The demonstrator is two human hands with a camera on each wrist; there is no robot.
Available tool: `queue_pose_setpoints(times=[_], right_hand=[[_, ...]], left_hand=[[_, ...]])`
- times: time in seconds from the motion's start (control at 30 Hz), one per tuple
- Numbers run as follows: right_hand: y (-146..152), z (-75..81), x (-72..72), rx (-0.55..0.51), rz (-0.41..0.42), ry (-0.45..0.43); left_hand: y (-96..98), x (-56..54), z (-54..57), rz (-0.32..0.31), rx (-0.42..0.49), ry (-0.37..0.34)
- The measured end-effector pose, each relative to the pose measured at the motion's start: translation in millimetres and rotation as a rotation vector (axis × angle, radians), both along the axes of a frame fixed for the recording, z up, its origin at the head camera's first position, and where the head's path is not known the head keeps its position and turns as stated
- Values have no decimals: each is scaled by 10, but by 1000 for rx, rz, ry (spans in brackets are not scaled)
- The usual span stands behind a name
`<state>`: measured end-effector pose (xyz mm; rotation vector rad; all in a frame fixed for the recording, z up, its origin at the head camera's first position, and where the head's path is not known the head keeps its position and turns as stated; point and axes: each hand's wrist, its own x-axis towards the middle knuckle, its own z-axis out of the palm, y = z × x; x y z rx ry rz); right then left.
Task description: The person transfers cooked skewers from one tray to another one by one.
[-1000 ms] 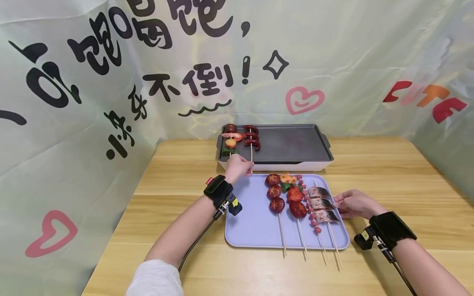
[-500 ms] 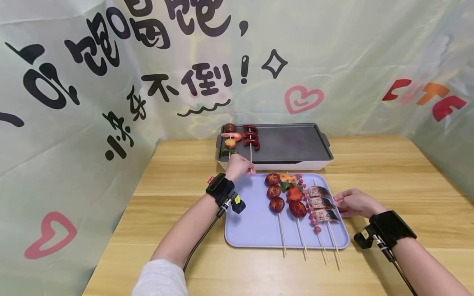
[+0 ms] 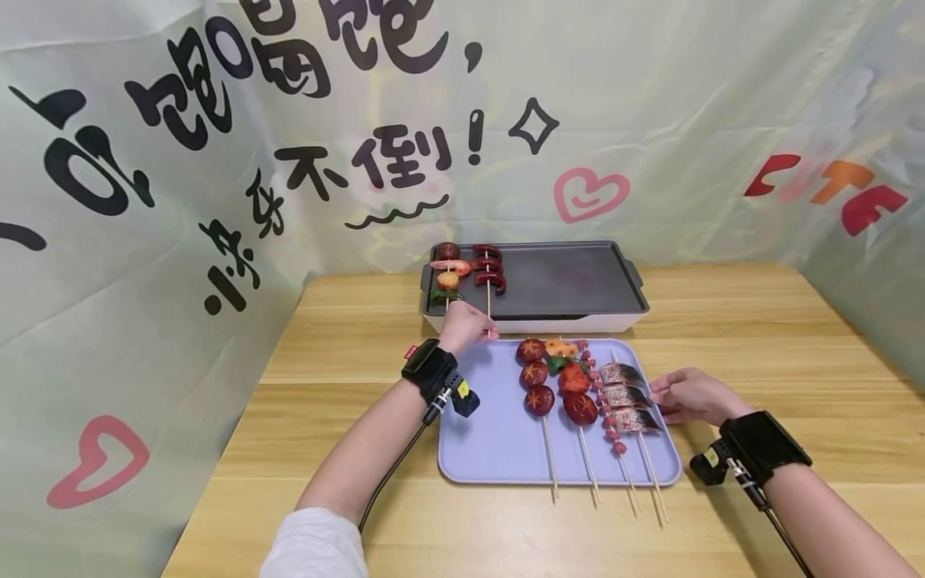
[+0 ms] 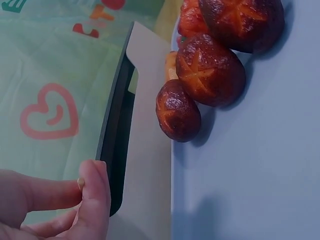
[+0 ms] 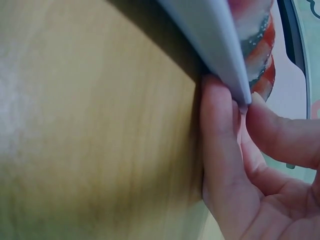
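Note:
At the front left of the black griddle [image 3: 567, 277], my left hand [image 3: 465, 324] pinches the stick of a skewer with dark red curved pieces [image 3: 489, 266]. The stick's end [image 4: 80, 184] shows between thumb and finger in the left wrist view. Those pieces lie on the griddle beside another skewer with a mushroom, shrimp and green pepper [image 3: 448, 274], its lower stick hidden behind the hand. My right hand [image 3: 692, 396] grips the right rim of the lavender tray [image 3: 491, 449], thumb above and fingers underneath in the right wrist view [image 5: 265, 165].
On the tray's right half lie a mushroom skewer [image 3: 535, 375], a mixed skewer [image 3: 575, 381], a thin skewer of small pink pieces [image 3: 613, 434] and a fish skewer [image 3: 630, 396]. Their sticks overhang the front rim. A printed cloth [image 3: 672, 96] stands behind the wooden table [image 3: 311, 425].
The left wrist and forearm have shifted slightly right, while the fingers stay on the stick. The right hand keeps its place on the tray rim. The skewers lie as before.

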<state>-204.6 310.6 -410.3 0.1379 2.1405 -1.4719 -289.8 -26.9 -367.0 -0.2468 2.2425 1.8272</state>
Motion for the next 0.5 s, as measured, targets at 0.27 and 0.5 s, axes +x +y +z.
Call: queue_pose_setpoints(times=[0.27, 0.5], right_hand=[[2, -6, 1, 11, -6, 4], [-5, -11, 8, 8, -8, 3]], left_hand=[[20, -12, -8, 17, 24, -8], [-30, 130, 25, -11, 31, 23]])
